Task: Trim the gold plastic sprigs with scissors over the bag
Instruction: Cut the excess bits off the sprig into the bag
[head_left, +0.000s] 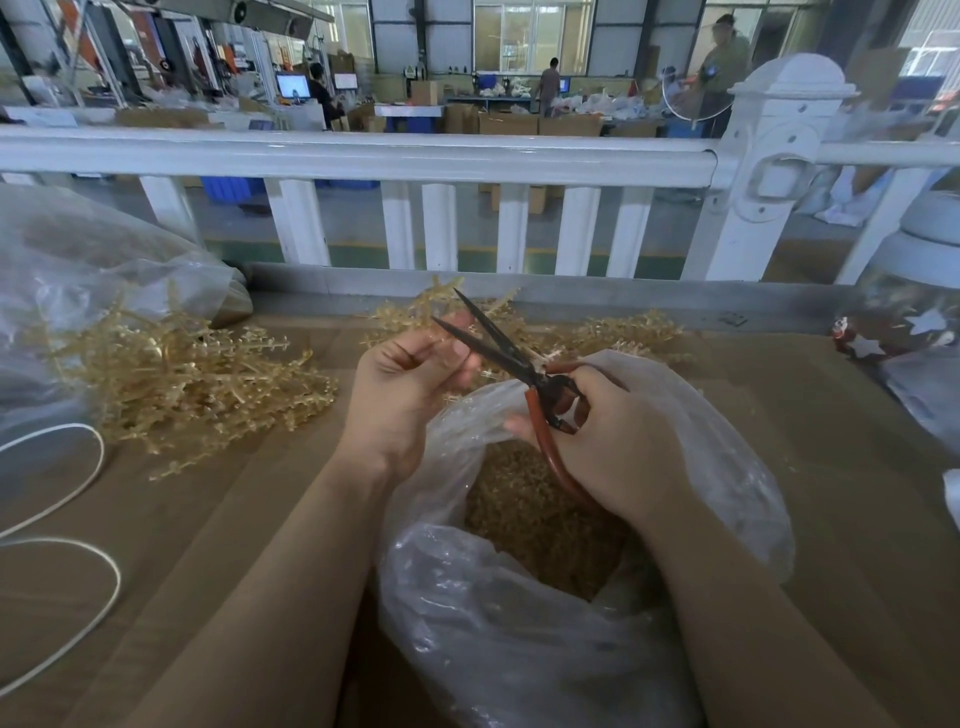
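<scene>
Here the left hand pinches a sprig between open scissors gripped by the right hand; blades risk nicking its fingers.

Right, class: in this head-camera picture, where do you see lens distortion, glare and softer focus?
Head view: the white railing bows, a wide-angle effect; glare glints on the clear bag; the far workshop looks soft, while the scissors and both hands, left and right, stay fairly sharp under even, shadowless light.

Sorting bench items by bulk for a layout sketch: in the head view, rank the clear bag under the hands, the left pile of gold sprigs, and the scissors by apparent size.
1. Clear bag, though nearest the camera.
2. Sprig pile.
3. Scissors.
</scene>
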